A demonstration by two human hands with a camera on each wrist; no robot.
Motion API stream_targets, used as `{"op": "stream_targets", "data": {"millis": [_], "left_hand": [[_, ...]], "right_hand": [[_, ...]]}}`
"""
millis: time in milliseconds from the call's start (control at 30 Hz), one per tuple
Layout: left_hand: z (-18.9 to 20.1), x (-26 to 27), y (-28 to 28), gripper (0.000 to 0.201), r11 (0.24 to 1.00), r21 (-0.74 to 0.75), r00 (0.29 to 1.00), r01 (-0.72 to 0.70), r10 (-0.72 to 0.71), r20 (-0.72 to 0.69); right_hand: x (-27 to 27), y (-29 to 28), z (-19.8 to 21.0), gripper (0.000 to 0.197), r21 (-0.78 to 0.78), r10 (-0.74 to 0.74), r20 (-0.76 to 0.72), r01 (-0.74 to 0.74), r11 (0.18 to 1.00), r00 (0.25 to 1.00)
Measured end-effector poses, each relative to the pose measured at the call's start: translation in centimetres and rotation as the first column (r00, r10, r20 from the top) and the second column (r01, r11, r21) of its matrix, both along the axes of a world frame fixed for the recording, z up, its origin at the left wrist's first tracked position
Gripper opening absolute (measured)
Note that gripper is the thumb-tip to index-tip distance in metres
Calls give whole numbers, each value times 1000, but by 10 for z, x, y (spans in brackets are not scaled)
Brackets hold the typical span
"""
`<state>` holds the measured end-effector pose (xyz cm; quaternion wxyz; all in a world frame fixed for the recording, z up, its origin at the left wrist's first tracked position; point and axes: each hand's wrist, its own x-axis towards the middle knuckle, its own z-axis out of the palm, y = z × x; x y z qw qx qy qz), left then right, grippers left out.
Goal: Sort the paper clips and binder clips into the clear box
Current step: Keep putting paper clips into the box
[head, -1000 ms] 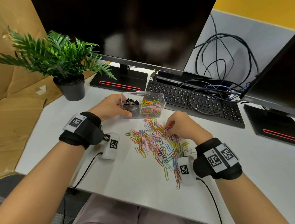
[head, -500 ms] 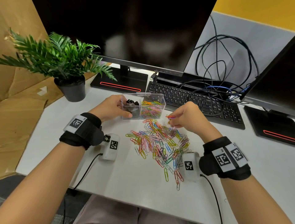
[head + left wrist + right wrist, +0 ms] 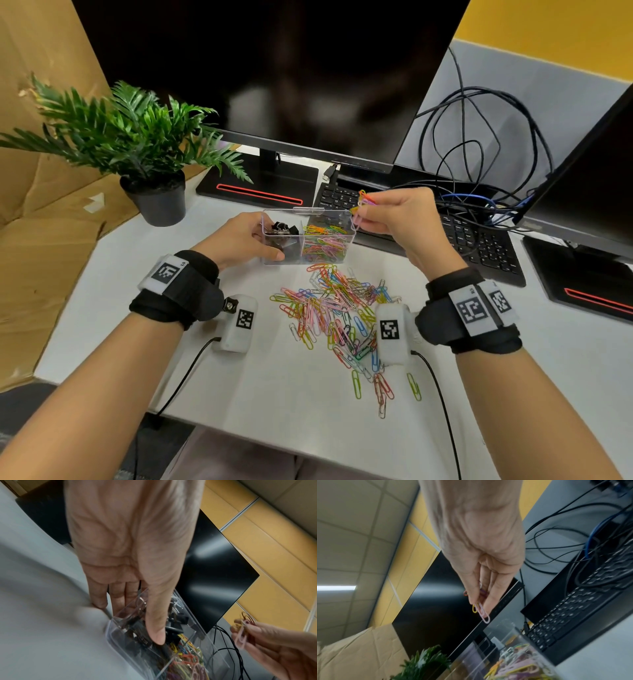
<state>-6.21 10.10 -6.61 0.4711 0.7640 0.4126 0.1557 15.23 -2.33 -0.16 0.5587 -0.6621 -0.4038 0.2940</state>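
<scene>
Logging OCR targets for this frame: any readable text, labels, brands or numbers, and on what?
No readable words, brands or numbers.
Keyboard: key legends too small to read.
Left wristband tag: square coded pattern only, no text.
Right wristband tags: same, pattern only.
Wrist camera housings: coded squares, no text.

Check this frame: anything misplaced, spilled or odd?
Nothing stands out. Binder clips and paper clips sit in separate compartments of the clear box; the loose pile on the desk simply awaits sorting.

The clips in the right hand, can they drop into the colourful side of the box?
Probably yes. The right hand pinches a few paper clips just above the clear box, whose top is open. The left hand grips the other end, by the binder clips.
</scene>
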Motion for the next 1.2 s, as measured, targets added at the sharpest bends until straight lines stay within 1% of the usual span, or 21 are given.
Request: {"op": "stream_targets", "data": {"millis": [100,167,200,233,267,300,333,400,533,600,667,733,767,833,933,967,1000,1067,1133,1200], "left_hand": [[1,1,-1,34,1000,-4,1000,2,-2,18],[2,2,-3,35,1000,3,1000,0,0,22],[2,2,-3,35,1000,6,1000,0,0,24],[2,1,-2,34,1000,6,1000,0,0,28],[2,1,-2,34,1000,3,1000,2,-2,28],[1,2,-2,34,1000,-2,999,4,-4,33],[1,1,-2,33,1000,-6,999,5,-5,35],[0,1,-1,33,1000,-16,999,5,-4,33],[-3,0,3,36,1000,-25,1000,-2,2,28],[-5,-1,5,37,999,-31,999,-8,9,31],[-7,-1,6,38,999,-37,999,-9,11,36],[-7,-1,6,38,999,-38,999,-13,14,35],[-7,-1,6,38,999,-38,999,-12,14,33],[-7,0,5,38,999,-38,999,-10,12,33],[-6,0,5,37,999,-37,999,-14,15,35],[-6,0,5,37,999,-37,999,-13,14,39],[-5,0,4,36,999,-38,999,-11,13,42],[-5,0,4,36,999,-36,999,-13,14,42],[-4,-1,3,36,999,-33,999,-13,14,39],[-4,-1,4,36,999,-31,999,-10,11,37]], "right_hand": [[-11,16,2,15,40,16,116,-21,999,993],[-16,26,-2,20,3,15,293,-16,1000,956],[-19,30,-4,20,-34,22,409,-9,999,912],[-21,33,-5,20,-74,51,519,-15,997,853],[-24,35,-6,19,-121,96,609,-28,992,787],[-26,37,-8,20,-168,144,662,-43,985,735],[-28,37,-8,21,-208,183,678,-53,977,712],[-29,36,-11,26,-243,215,667,-64,968,713],[-27,28,-14,27,-188,149,665,-28,982,732],[-27,22,-14,41,-198,164,661,-40,979,733],[-29,16,-14,54,-271,255,644,-97,958,721],[-33,12,-17,61,-362,367,634,-158,919,681],[-34,11,-19,63,-388,400,636,-174,905,660],[-34,12,-20,62,-417,418,656,-160,895,629],[-35,15,-19,57,-447,433,712,-119,887,552],[-36,16,-20,56,-450,437,714,-119,885,546],[-36,16,-21,56,-447,439,703,-133,885,559],[-34,13,-23,59,-401,411,658,-168,901,631],[-31,9,-23,58,-286,303,641,-147,947,705],[-26,4,-23,46,-164,155,655,-61,984,740]]}}
